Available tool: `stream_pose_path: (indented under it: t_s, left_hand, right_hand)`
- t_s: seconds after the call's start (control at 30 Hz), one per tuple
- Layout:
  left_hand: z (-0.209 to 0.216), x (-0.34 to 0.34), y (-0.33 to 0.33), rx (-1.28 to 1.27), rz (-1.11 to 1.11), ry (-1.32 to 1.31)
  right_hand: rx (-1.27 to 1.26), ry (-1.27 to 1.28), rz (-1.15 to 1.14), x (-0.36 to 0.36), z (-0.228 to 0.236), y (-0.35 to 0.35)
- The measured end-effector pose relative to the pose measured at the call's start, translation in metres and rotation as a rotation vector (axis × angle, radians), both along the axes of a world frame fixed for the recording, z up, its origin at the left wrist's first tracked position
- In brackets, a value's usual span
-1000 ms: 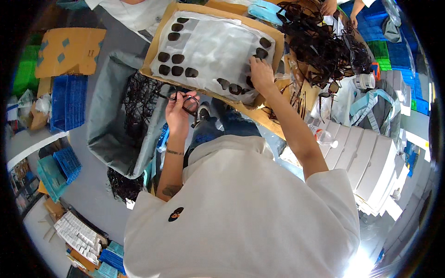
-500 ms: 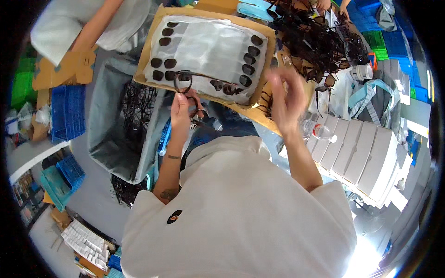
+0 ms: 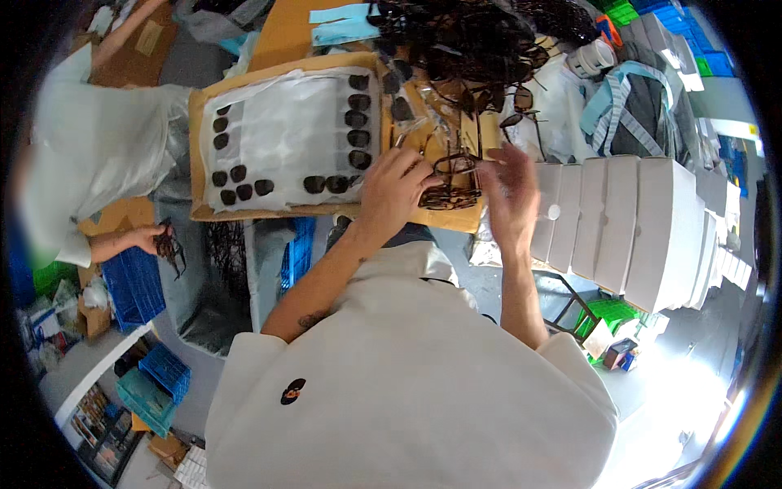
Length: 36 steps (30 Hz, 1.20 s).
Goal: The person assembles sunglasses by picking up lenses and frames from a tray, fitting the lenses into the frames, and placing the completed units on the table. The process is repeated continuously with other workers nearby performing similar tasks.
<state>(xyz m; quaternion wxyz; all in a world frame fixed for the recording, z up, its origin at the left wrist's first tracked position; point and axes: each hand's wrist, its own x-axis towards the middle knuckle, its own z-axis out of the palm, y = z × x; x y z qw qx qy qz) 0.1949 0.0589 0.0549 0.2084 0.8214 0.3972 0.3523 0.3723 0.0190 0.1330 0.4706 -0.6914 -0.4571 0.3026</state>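
Glasses (image 3: pixel 450 196) between left fingers (image 3: pixel 410 169) and right fingers (image 3: pixel 518 169)

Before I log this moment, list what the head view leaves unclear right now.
- Right hand: motion blur in the head view obscures its grip, if any, on the eyeglass frames.
- Left hand: in the head view, its own back hides the palm.
- Dark glasses pile: the head view's upper edge cuts it off; overlap prevents counting.
- Grey bin: in the head view, the cardboard tray hides part.
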Motion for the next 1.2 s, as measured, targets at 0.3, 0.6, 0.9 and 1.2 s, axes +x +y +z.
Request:
stream_pose_path:
  t_s: [0.3,0.6,0.9,1.2]
  left_hand:
    - [-0.077,0.063,0.012,-0.197,-0.196,0.634]
    - [-0.103,0.076,0.013,-0.151,-0.163,0.425]
    - [-0.052,0.046,0.039,-0.341,-0.054,-0.235]
    - [-0.026,0.015,0.049,-0.711,-0.125,-0.590]
  right_hand:
    - [0.278,-0.706,0.196,0.049,-0.063,0.099]
    - [-0.576,-1.798,1.258,0.066,-0.107,0.178]
    - [0.295,-0.841,0.530,0.135,0.013,0.195]
    - [0.359,-0.587,-0.397,0.095,-0.016,0.132]
